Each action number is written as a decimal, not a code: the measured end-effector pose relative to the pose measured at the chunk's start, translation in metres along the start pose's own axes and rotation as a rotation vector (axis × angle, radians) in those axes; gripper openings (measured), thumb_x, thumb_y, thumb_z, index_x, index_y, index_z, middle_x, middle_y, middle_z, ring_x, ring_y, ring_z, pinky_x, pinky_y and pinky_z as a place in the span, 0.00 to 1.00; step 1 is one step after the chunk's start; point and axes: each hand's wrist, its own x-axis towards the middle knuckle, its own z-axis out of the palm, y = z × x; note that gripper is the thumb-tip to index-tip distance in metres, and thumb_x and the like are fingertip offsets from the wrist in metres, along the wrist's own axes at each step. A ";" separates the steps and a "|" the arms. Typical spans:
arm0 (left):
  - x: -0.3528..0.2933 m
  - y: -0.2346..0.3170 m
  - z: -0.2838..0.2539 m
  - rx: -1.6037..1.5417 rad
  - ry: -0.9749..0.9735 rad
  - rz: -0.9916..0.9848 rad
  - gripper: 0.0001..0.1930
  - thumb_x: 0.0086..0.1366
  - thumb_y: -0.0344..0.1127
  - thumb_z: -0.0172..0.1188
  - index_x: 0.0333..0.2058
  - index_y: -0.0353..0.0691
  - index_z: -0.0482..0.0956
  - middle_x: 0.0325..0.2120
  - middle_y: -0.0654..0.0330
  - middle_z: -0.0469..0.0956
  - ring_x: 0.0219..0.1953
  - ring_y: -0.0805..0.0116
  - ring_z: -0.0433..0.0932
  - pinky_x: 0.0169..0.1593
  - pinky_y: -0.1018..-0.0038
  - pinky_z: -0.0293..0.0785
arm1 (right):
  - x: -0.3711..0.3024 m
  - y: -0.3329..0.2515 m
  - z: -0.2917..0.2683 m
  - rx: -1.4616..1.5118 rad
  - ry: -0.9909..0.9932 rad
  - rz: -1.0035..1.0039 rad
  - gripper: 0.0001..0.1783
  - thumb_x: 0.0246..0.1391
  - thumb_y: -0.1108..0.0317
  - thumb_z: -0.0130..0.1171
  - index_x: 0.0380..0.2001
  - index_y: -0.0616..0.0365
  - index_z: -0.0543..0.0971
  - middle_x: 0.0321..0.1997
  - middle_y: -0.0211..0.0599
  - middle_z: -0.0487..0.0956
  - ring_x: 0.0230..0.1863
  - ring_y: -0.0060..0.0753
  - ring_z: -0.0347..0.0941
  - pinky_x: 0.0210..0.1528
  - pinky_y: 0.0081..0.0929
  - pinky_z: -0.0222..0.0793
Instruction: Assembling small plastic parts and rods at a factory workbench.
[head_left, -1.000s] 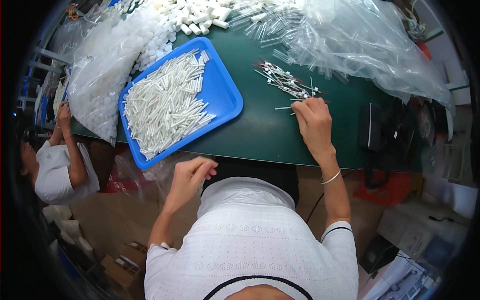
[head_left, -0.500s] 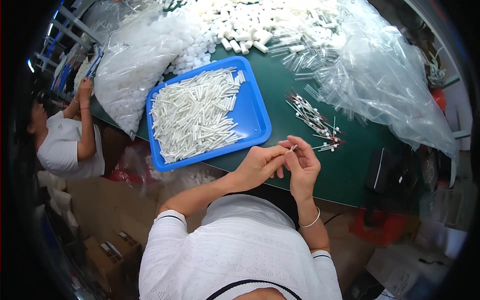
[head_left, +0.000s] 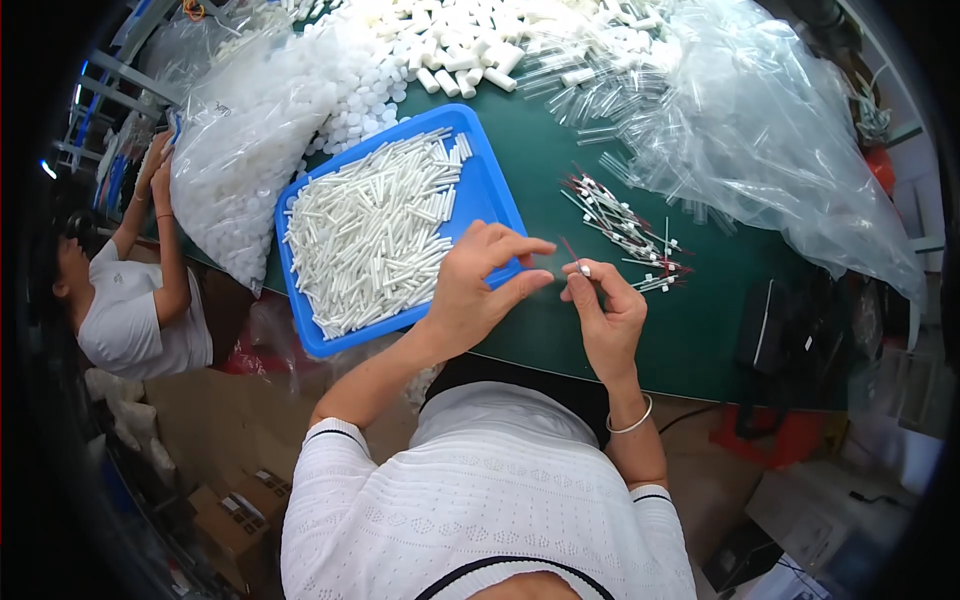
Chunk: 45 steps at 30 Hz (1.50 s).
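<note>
My right hand pinches a small white piece with a thin dark red stem between thumb and fingertips, the stem pointing up and to the left. Across from it, my left hand has thumb and forefinger spread apart with nothing between them, over the near right edge of a blue tray. Many short white sticks lie heaped in that tray. Beyond my right hand, a loose pile of thin white sticks with white bits and red stems rests on the green table.
Clear plastic tubes spill from a large clear bag at right. White cylinders and a bag of white discs lie at the back and left. A black box stands right. Another person works at far left.
My hands have parted: the left has drawn back to the left and opened its fingers. The right keeps hold of the small piece, whose red stem now shows.
</note>
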 end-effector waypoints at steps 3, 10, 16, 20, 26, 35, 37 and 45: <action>-0.006 -0.004 0.005 -0.428 -0.149 -0.244 0.12 0.57 0.31 0.66 0.42 0.44 0.84 0.28 0.66 0.75 0.33 0.77 0.67 0.32 0.81 0.61 | -0.001 -0.008 0.006 0.282 -0.111 0.295 0.04 0.56 0.75 0.60 0.34 0.66 0.79 0.28 0.32 0.78 0.23 0.14 0.71 0.24 0.14 0.64; 0.015 -0.021 -0.030 -0.096 0.152 0.082 0.05 0.57 0.29 0.65 0.33 0.40 0.85 0.25 0.61 0.78 0.29 0.70 0.72 0.34 0.75 0.69 | -0.006 -0.005 0.007 -0.007 -0.152 0.279 0.04 0.56 0.75 0.59 0.34 0.65 0.79 0.18 0.24 0.72 0.18 0.09 0.64 0.19 0.13 0.56; 0.124 -0.159 -0.121 0.723 0.188 -0.120 0.09 0.56 0.37 0.64 0.30 0.38 0.84 0.28 0.55 0.82 0.30 0.60 0.79 0.37 0.66 0.73 | -0.003 -0.015 -0.001 0.084 -0.120 0.306 0.08 0.62 0.70 0.56 0.39 0.64 0.79 0.23 0.17 0.66 0.22 0.09 0.51 0.22 0.14 0.46; 0.151 -0.202 -0.122 1.213 0.122 -0.104 0.12 0.52 0.42 0.67 0.27 0.38 0.84 0.25 0.51 0.81 0.33 0.55 0.81 0.39 0.63 0.76 | -0.011 -0.022 -0.005 0.033 -0.093 0.280 0.11 0.64 0.67 0.52 0.41 0.63 0.79 0.23 0.14 0.64 0.22 0.06 0.49 0.22 0.13 0.41; 0.134 -0.130 -0.117 0.402 0.124 -0.314 0.09 0.58 0.37 0.63 0.32 0.38 0.83 0.28 0.55 0.82 0.30 0.67 0.80 0.37 0.72 0.75 | -0.021 -0.016 -0.019 0.073 -0.075 0.276 0.13 0.66 0.64 0.49 0.36 0.62 0.78 0.20 0.19 0.67 0.19 0.08 0.53 0.20 0.12 0.47; -0.043 0.007 0.018 -0.667 -0.080 -0.289 0.10 0.67 0.29 0.56 0.44 0.36 0.81 0.31 0.65 0.79 0.35 0.79 0.75 0.40 0.81 0.72 | -0.027 -0.029 0.003 0.414 -0.211 0.239 0.12 0.66 0.67 0.48 0.38 0.65 0.75 0.28 0.34 0.77 0.26 0.19 0.74 0.29 0.17 0.71; -0.048 0.002 0.019 -0.734 -0.136 -0.401 0.10 0.68 0.30 0.55 0.44 0.36 0.81 0.33 0.65 0.78 0.34 0.80 0.72 0.39 0.81 0.70 | -0.031 -0.027 -0.001 0.380 -0.222 0.243 0.12 0.66 0.67 0.48 0.40 0.66 0.75 0.29 0.36 0.78 0.26 0.21 0.75 0.30 0.18 0.73; -0.053 -0.009 0.009 -1.348 -0.184 -0.737 0.18 0.67 0.30 0.56 0.55 0.33 0.72 0.44 0.58 0.77 0.40 0.76 0.77 0.45 0.82 0.76 | -0.047 -0.032 -0.021 0.017 -0.141 0.209 0.07 0.59 0.71 0.57 0.30 0.65 0.78 0.17 0.29 0.74 0.17 0.14 0.66 0.19 0.16 0.58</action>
